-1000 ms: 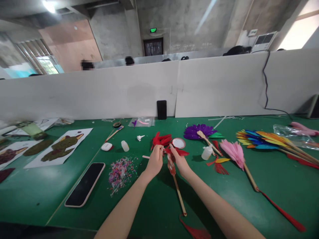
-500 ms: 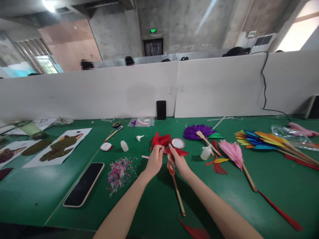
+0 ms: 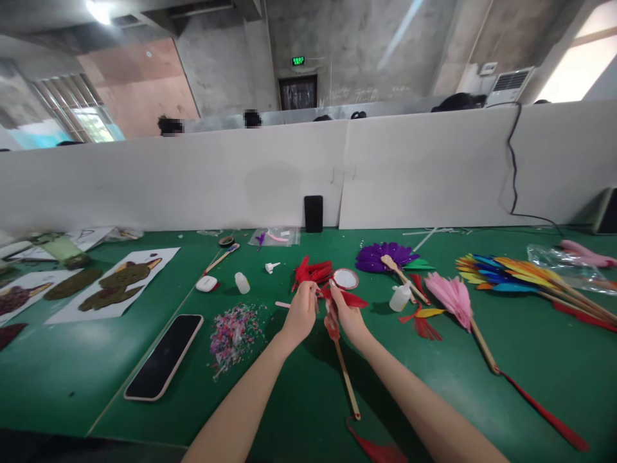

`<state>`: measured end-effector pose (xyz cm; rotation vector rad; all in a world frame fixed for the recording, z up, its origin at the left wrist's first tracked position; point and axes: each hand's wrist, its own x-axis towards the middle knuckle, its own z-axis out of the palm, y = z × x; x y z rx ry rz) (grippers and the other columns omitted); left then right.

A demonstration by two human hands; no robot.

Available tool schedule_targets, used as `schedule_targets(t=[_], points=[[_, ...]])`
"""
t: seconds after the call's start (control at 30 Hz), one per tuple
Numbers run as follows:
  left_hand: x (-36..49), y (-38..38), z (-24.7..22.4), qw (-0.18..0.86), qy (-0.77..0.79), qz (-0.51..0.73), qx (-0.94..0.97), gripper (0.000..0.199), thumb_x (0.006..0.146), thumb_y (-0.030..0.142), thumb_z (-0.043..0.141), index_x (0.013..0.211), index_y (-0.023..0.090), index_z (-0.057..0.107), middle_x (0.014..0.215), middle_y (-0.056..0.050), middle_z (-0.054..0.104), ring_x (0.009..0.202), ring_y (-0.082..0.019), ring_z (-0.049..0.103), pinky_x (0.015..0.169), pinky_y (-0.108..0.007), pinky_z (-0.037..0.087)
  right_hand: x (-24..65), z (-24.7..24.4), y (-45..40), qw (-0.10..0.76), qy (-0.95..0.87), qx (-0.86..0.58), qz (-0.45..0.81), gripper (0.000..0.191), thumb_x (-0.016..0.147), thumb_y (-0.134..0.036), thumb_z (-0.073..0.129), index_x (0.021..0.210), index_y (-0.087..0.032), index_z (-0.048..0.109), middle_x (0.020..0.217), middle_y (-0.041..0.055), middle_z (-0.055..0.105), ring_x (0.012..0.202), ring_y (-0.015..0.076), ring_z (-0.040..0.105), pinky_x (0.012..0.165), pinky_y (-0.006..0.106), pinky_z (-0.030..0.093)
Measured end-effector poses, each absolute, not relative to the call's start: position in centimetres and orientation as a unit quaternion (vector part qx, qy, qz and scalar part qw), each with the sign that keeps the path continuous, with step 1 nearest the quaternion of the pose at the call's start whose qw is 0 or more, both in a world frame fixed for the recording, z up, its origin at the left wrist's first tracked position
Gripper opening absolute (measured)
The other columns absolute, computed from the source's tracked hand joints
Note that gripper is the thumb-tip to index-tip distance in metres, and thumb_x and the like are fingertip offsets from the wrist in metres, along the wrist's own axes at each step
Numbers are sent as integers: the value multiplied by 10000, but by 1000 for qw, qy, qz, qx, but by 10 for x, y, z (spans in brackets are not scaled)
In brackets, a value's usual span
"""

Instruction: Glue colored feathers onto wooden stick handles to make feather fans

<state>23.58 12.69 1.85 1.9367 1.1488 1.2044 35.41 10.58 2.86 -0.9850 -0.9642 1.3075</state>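
In the middle of the table, my right hand [image 3: 348,312] is closed around the head of a red feather fan. The fan's wooden handle [image 3: 348,379] points down towards me and ends in a red tassel [image 3: 378,444]. A red feather [image 3: 353,300] sticks out to the right past the fingers. Close on the left, my left hand [image 3: 303,311] pinches with its fingertips near a bit of red; what lies in the pinch is too small to make out. Just beyond my hands are a pile of red feathers [image 3: 312,271] and a round white disc with a red rim [image 3: 346,278].
Left lie a phone [image 3: 164,357], scattered colourful bits [image 3: 234,334] and a small white bottle [image 3: 241,283]. Right are a glue bottle [image 3: 400,298], a purple feather fan [image 3: 378,257], a pink feather fan [image 3: 450,299] and multicoloured feather fans [image 3: 511,273]. A white partition [image 3: 216,180] stands behind.
The view has shifted very slightly. Both hands stay in nearly the same place at the red feather fan, with only small finger movement.
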Motion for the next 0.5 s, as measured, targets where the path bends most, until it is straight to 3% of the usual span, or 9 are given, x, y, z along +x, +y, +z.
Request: schedule_targets(t=[0.2,0.37,0.5], points=[[237,126,25,330,425,453,711,295,939,350,293,1097,176,470,623,37,474,524,-113,469,566,-243,395,355,27,105,584,-451,-441,511,518,824,-595,424,468,-220,391,301,-84,312,238,73,330,290,202,318],[235,125,34,348,429,447,703,275,892,406,407,791,181,529,556,43,475,511,-111,473,554,-235,376,364,27,105,589,-510,-446,440,458,847,-537,444,527,-209,455,375,-62,407,323,85,400,383,212,379],[236,124,39,362,431,446,696,278,856,432,460,742,183,509,548,47,473,515,-112,467,538,-231,364,370,27,105,581,-565,-437,391,407,870,-478,447,575,-204,505,429,-34,480,401,108,468,456,224,405]])
